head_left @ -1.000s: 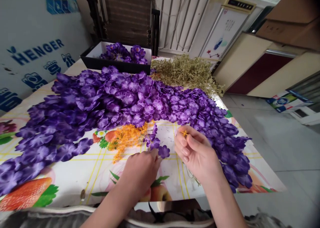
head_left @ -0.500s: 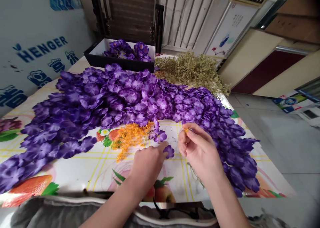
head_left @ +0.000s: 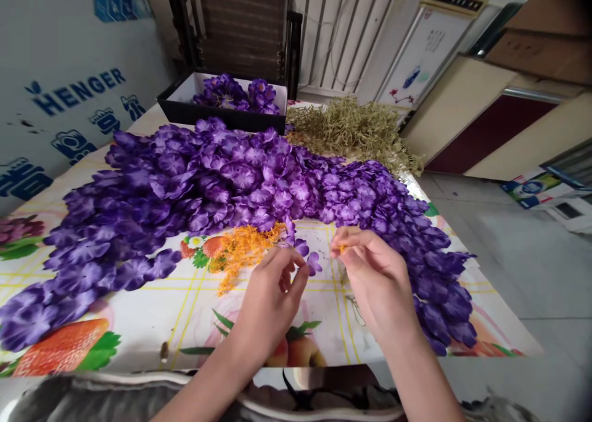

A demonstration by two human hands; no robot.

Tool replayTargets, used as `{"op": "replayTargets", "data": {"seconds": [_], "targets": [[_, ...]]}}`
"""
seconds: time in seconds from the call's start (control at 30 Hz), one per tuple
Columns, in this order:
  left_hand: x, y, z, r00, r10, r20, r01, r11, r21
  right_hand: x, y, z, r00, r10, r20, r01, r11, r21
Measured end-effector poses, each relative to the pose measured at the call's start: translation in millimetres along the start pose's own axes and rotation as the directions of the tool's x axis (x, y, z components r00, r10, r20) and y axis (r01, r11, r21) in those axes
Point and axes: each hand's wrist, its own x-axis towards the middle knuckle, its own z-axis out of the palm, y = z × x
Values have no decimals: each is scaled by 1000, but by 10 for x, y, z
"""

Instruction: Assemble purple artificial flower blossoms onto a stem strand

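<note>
My left hand (head_left: 272, 298) is raised a little above the table and pinches a small purple fabric flower (head_left: 313, 263) between thumb and fingers. My right hand (head_left: 374, 280) is closed in a pinch on a tiny orange stamen piece (head_left: 343, 248), a thin stem hanging below it. The two hands are close together, the flower just left of the stamen. A heap of orange stamens (head_left: 243, 249) lies just left of my left hand. A big pile of purple flowers (head_left: 194, 187) curves across the fruit-print tablecloth (head_left: 152, 323).
A black tray (head_left: 217, 116) holding more purple flowers stands at the table's far edge. A heap of dry olive-green sprigs (head_left: 351, 132) lies at the back right. A chair (head_left: 240, 27) stands behind the tray. The floor (head_left: 522, 268) drops away to the right.
My left hand lifted off the table with a purple flower pinched and moved up toward my right hand, which stayed shut on the orange stamen.
</note>
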Motion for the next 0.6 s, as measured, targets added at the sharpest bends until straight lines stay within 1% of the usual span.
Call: {"op": "replayTargets", "data": {"seconds": [0.03,0.1,0.13,0.17,0.27,0.37,0.47,0.53,0.6], "targets": [[-26,12,-23,998,14,-64,-23,990,-141,-11,-12,12,1000,-3,21,4,999,-51],[-84,36,-59,987,26,-159,-90,905,-415,-36,-32,48,995,27,93,-12,987,-159],[-114,46,-71,983,30,-179,-118,855,-506,-49,-38,70,991,51,127,-25,979,-202],[-143,54,-78,983,37,-182,-133,821,-555,-61,-41,92,985,74,156,-36,972,-233],[-213,59,-81,981,27,-193,-146,757,-637,-93,-39,142,978,98,183,-41,955,-293],[-256,54,-75,980,-15,-199,-132,701,-701,-122,-40,155,988,82,132,-26,925,-379],[-274,63,-77,976,-45,-212,-135,640,-756,-152,-48,148,993,73,94,-29,914,-406],[-273,76,-82,980,-50,-195,-134,561,-817,-172,-53,142,993,64,99,-20,918,-396],[-264,88,-89,986,-46,-161,-122,459,-880,-191,-57,139,991,48,127,5,920,-392]]}}
